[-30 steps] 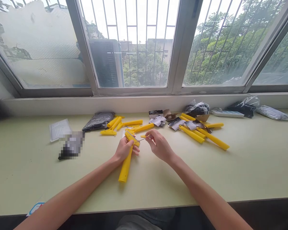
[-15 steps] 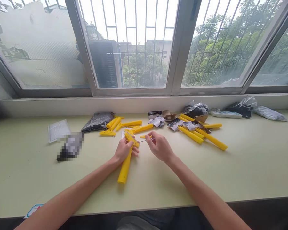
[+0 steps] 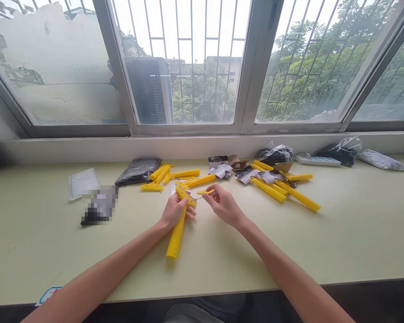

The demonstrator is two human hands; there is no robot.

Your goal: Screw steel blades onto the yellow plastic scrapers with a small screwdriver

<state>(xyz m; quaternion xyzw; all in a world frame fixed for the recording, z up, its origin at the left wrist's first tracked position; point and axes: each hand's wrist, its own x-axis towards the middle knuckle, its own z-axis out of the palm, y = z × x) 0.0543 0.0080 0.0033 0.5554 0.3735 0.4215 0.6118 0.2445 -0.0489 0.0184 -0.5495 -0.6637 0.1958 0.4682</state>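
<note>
My left hand [image 3: 175,211] is closed around a yellow scraper [image 3: 176,235] near its head. The scraper's handle points down toward me, and its wide head is tilted up to the right. My right hand [image 3: 225,206] pinches a thin metal rod-like tool [image 3: 198,198], whose far end meets the scraper's head at the side. Its grip end is hidden by my fingers, so the exact kind cannot be told. Just behind my right fingertips lies a small yellow piece [image 3: 204,192]. More yellow scrapers [image 3: 198,181] rest on the table beyond my hands.
Several yellow handles [image 3: 268,189] lie in a pile with printed cards [image 3: 247,174] at the right. A black plastic package [image 3: 138,171] and a clear packet [image 3: 83,184] are at the left. Bags [image 3: 276,153] and a white tray [image 3: 318,159] line the windowsill wall.
My right hand has shifted slightly left, and less of the thin tool shows between its fingers and the scraper. My left hand keeps its hold, nearly still.
</note>
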